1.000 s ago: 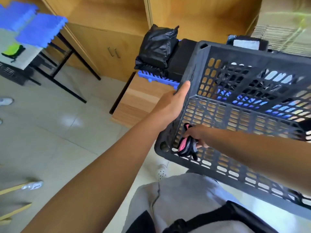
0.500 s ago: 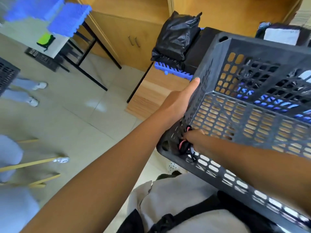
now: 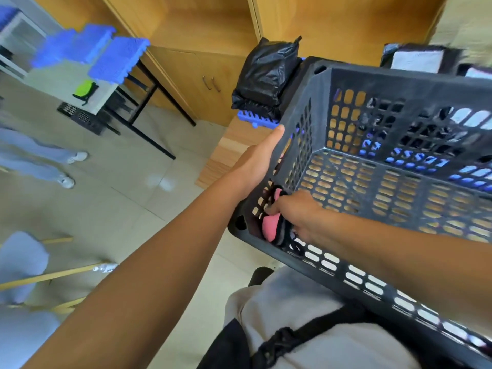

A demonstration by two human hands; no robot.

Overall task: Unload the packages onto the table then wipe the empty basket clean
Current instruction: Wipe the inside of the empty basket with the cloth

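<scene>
An empty black perforated basket (image 3: 399,83) is held tilted toward me over my lap. My left hand (image 3: 255,163) grips its left side wall from outside, thumb along the rim. My right hand (image 3: 295,214) reaches inside and holds a pink and black cloth (image 3: 270,229) against the near left inside corner. Black wrapped packages (image 3: 269,73) lie on the wooden table (image 3: 237,139) beyond the basket, on blue mats. More packages with white labels (image 3: 415,59) sit at the back right.
Wooden cabinets (image 3: 207,62) stand behind the table. At the left is a black-framed table (image 3: 149,102) with blue mats (image 3: 114,59) on it, above a tiled floor. A person's legs (image 3: 40,155) stand at the far left. Wooden sticks (image 3: 53,275) lie on the floor.
The basket has come closer and tilted further toward me. My right hand has slid the cloth into the near left corner. The view has swung right.
</scene>
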